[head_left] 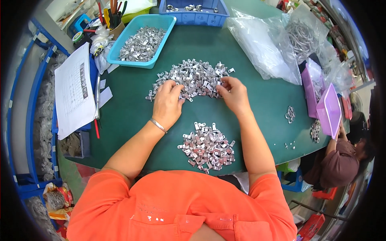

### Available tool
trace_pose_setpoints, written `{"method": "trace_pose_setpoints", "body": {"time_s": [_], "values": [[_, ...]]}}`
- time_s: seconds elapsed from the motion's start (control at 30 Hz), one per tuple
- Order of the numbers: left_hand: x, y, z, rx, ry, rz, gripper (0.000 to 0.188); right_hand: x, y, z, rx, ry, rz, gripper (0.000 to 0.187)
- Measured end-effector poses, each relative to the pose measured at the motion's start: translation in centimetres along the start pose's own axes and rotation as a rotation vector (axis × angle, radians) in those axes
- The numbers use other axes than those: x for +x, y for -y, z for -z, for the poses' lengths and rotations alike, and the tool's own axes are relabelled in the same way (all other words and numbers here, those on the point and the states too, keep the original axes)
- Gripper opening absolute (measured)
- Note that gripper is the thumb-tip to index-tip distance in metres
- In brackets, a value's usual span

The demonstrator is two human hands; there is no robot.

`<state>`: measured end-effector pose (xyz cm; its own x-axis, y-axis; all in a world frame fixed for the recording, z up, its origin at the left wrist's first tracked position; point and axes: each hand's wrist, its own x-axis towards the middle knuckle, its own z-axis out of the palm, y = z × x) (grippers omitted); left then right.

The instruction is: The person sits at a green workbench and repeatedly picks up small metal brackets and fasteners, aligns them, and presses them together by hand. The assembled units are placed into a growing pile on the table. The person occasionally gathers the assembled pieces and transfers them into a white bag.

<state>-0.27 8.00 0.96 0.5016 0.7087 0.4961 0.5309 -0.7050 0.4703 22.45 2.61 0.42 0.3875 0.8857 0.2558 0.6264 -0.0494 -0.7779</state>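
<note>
Clips (197, 78) at 12 look light, stiff, prob. slick; I'd pinch edges. L grip (167, 103), R grip (236, 95) narrow, can't tell if holding.

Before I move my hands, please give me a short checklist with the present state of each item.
1. Left bare hand at the left side of the far heap of small silvery metal pieces: ok.
2. Right bare hand at that heap's right side: ok.
3. Near heap of similar silvery pieces apart, green tabletop between: ok.
4. Turquoise rectangular plastic tray upright, beyond the hands: ok.
5. A piece held in either hand: cannot tell.
</note>
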Motion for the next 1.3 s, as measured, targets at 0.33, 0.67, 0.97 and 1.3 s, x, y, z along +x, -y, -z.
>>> {"method": "trace_pose_setpoints", "body": {"time_s": [0.33,0.67,0.97,1.3], "values": [[-0.7,1.2,-0.5,-0.231,-0.114,0.052,0.012,-0.7,0.6,-0.5,0.072,-0.012,-0.019,0.012],[-1.3,1.3,-0.1,-0.560,-0.281,0.347,0.011,-1.3,3.3,0.6,-0.114,0.191,0.145,0.015],[-1.9,2.0,-0.2,-1.545,-0.013,0.751,0.013,-1.3,1.5,-2.2,-0.177,-0.035,0.089,0.011],[-2.1,1.4,0.3,-1.565,0.112,0.818,0.014,-3.1,2.8,-1.2,0.163,-0.056,0.104,0.010]]}}
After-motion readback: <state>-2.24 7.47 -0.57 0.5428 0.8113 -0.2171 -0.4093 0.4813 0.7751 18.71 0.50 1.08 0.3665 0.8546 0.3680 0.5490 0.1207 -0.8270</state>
